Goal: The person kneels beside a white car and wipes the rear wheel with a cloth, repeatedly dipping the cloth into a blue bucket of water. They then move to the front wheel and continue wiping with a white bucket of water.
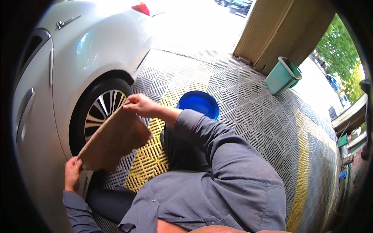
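A brown cloth [116, 139] hangs stretched between my two hands in front of the car's rear wheel [102, 109]. Its lower-left corner is pinched by my left hand [72, 171], close to the car body. At the upper corner my right hand [141, 105] grips the same edge, near the tyre's rim. The taut edge runs diagonally across the wheel, and the rest of the cloth droops towards me. Just beyond my right forearm a blue basin [199, 103] sits on the floor, partly hidden by the sleeve.
The white car [96, 46] fills the left side. Gray and yellow plastic grating [247, 102] covers the floor. A green bin [281, 77] stands at the foot of a wide pillar [271, 32]. Various items line the far right edge.
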`<act>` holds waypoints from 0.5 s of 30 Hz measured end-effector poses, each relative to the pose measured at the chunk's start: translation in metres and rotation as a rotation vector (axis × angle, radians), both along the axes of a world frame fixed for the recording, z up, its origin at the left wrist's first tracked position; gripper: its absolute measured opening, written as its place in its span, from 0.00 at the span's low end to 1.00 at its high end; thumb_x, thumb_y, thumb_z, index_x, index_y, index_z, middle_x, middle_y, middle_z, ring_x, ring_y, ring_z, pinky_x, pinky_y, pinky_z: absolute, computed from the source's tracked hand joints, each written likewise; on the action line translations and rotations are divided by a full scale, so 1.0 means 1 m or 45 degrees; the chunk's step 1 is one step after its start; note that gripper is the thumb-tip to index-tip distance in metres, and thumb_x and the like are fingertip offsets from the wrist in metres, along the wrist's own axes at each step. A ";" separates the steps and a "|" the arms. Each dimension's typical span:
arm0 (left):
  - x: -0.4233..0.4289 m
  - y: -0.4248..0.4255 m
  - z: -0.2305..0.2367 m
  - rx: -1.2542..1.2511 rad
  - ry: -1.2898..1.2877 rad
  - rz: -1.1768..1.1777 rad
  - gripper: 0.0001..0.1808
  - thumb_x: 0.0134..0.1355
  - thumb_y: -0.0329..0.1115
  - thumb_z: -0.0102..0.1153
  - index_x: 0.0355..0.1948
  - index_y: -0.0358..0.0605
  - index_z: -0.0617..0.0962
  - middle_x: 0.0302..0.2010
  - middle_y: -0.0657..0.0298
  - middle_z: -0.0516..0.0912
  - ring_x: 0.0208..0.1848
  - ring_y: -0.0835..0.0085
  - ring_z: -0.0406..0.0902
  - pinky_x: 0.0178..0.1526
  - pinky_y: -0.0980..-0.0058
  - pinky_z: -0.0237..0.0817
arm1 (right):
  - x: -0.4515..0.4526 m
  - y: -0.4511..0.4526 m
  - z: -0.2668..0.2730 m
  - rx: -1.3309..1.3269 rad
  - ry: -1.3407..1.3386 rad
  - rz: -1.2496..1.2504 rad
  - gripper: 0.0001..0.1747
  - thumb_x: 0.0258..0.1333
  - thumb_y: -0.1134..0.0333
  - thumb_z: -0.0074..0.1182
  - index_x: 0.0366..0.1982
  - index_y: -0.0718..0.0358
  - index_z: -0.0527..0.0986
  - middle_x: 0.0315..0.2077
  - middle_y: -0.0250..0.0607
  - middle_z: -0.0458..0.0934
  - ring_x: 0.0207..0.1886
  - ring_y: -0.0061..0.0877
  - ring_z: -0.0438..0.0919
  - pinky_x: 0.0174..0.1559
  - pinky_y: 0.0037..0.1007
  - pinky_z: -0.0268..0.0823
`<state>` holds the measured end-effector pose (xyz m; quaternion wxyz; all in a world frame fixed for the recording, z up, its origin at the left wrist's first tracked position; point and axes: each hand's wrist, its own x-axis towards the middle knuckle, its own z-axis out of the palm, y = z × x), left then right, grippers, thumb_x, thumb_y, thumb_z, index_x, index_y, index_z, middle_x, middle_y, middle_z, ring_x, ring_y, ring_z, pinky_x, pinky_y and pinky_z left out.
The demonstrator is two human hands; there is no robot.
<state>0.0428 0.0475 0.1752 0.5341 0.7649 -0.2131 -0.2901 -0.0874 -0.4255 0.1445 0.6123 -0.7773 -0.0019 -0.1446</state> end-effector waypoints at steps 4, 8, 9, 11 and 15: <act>0.005 0.007 0.042 -0.042 -0.012 -0.072 0.14 0.75 0.42 0.60 0.49 0.43 0.84 0.38 0.72 0.82 0.39 0.81 0.79 0.46 0.77 0.73 | 0.009 0.005 0.043 -0.044 0.003 -0.160 0.14 0.65 0.58 0.68 0.41 0.64 0.87 0.34 0.38 0.88 0.38 0.24 0.83 0.45 0.33 0.77; 0.019 -0.013 0.102 -0.817 0.166 0.155 0.25 0.82 0.42 0.51 0.70 0.35 0.75 0.62 0.58 0.85 0.64 0.69 0.81 0.67 0.70 0.71 | 0.024 -0.002 0.133 0.817 0.091 0.301 0.18 0.74 0.54 0.60 0.53 0.60 0.83 0.47 0.39 0.85 0.49 0.25 0.82 0.47 0.33 0.80; 0.013 -0.021 0.104 -0.934 0.215 0.134 0.34 0.80 0.55 0.48 0.71 0.36 0.74 0.64 0.56 0.84 0.66 0.65 0.79 0.71 0.64 0.67 | 0.027 0.000 0.142 0.889 -0.069 0.556 0.24 0.75 0.49 0.56 0.56 0.63 0.81 0.52 0.43 0.85 0.57 0.32 0.83 0.58 0.38 0.79; -0.003 -0.045 0.095 -0.966 0.547 0.265 0.51 0.73 0.77 0.44 0.73 0.38 0.74 0.68 0.54 0.82 0.72 0.57 0.75 0.76 0.54 0.61 | 0.020 -0.007 0.144 1.015 -0.028 0.550 0.34 0.77 0.42 0.51 0.66 0.63 0.76 0.60 0.45 0.84 0.63 0.35 0.82 0.68 0.40 0.73; -0.080 -0.063 -0.001 -1.001 1.131 0.091 0.51 0.73 0.75 0.46 0.78 0.39 0.68 0.75 0.51 0.75 0.76 0.55 0.73 0.79 0.51 0.60 | -0.020 0.030 0.013 0.766 0.268 -0.138 0.40 0.76 0.38 0.49 0.72 0.63 0.71 0.65 0.47 0.80 0.65 0.32 0.80 0.68 0.40 0.72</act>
